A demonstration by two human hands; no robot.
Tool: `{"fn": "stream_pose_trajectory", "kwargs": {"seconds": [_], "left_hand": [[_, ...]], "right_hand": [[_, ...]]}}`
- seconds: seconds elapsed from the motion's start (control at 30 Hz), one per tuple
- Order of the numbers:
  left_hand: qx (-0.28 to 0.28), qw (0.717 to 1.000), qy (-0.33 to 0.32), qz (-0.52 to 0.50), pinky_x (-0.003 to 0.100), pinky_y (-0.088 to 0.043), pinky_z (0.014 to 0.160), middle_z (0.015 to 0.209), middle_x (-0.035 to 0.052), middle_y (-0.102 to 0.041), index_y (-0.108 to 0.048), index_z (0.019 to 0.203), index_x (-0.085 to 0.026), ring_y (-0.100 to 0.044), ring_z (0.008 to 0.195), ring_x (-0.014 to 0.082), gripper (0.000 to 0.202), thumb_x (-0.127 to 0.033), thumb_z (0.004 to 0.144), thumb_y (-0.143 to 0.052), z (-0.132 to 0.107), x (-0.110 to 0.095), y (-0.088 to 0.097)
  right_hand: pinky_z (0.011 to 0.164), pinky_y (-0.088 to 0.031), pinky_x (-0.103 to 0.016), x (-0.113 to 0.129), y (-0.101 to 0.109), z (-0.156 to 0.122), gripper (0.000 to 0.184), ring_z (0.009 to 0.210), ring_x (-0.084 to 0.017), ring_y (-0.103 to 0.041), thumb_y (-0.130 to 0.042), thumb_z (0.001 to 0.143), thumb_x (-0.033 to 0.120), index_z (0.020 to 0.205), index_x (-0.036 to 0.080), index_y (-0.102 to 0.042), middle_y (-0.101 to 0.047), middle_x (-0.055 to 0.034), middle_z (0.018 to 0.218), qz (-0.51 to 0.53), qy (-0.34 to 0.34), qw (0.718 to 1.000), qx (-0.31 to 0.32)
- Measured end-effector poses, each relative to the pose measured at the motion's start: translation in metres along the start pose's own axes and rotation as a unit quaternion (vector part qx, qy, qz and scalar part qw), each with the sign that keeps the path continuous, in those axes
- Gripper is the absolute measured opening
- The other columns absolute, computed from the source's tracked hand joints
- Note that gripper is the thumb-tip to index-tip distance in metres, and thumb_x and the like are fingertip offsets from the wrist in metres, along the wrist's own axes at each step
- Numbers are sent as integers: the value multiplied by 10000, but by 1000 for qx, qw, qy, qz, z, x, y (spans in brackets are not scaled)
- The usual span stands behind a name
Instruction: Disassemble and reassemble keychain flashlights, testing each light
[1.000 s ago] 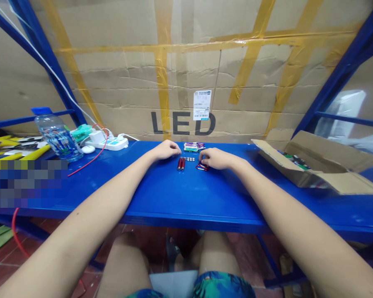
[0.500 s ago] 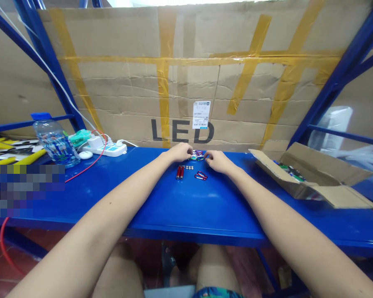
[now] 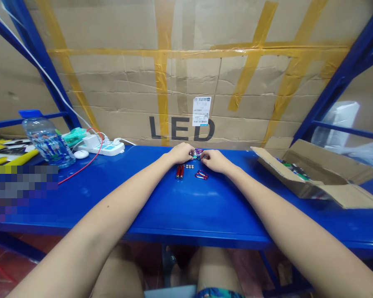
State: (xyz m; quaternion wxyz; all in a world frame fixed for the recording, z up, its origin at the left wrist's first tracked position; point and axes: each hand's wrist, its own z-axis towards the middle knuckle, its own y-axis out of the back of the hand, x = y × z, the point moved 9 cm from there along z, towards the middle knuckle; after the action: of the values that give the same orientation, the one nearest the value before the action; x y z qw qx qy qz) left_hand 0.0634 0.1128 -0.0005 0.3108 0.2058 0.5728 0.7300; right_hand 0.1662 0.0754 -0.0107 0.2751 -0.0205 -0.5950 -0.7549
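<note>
At the back of the blue table, my left hand (image 3: 182, 153) and my right hand (image 3: 214, 160) rest on either side of a small pile of colourful metallic pieces (image 3: 198, 152). Both hands have curled fingers that touch the pile's edges; whether a piece is pinched in them is too small to see. Just in front of my left hand lie two red metal tubes (image 3: 180, 171), side by side. Several small round silver pieces (image 3: 189, 166) sit in rows beside them. A red carabiner (image 3: 202, 175) lies in front of my right hand.
An open cardboard box (image 3: 311, 178) with colourful pieces stands at the right. On the left are a water bottle (image 3: 49, 140), a white power strip (image 3: 108, 148) and a red cable (image 3: 81, 167). A large taped carton (image 3: 124, 95) walls off the back.
My right hand has moved slightly left, inward over the pile, narrowing the gap between my hands. The view has shifted slightly. The tubes, round pieces and carabiner lie as before.
</note>
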Motion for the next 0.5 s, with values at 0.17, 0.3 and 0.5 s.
{"fn": "stream_pose_trajectory", "kwargs": {"seconds": [0.17,0.3,0.5], "left_hand": [[-4,999,17,28,322,-459,774,900,101,-716,-736,842,-171,-644,894,246,112,-216,799,-643,-2,0,1],[-10,999,-2,32,330,-459,774,886,96,-693,-708,812,-165,-626,894,240,107,-211,818,-611,-5,-5,4],[-90,993,-57,-51,316,-457,774,934,86,-675,-654,926,-154,-598,902,211,146,-272,878,-583,-16,-22,36]], "right_hand": [[673,-395,-242,-1,-3,-1,145,752,-176,-621,-559,823,117,851,167,-692,-727,-70,853,-1,-8,1000,0],[723,-433,-266,-3,0,0,147,810,-203,-645,-563,832,112,878,155,-696,-730,-93,879,-6,-22,1000,-21],[907,-479,-317,-4,12,2,213,994,-203,-648,-613,866,138,1070,108,-670,-705,-149,1140,222,-21,973,-51]]}}
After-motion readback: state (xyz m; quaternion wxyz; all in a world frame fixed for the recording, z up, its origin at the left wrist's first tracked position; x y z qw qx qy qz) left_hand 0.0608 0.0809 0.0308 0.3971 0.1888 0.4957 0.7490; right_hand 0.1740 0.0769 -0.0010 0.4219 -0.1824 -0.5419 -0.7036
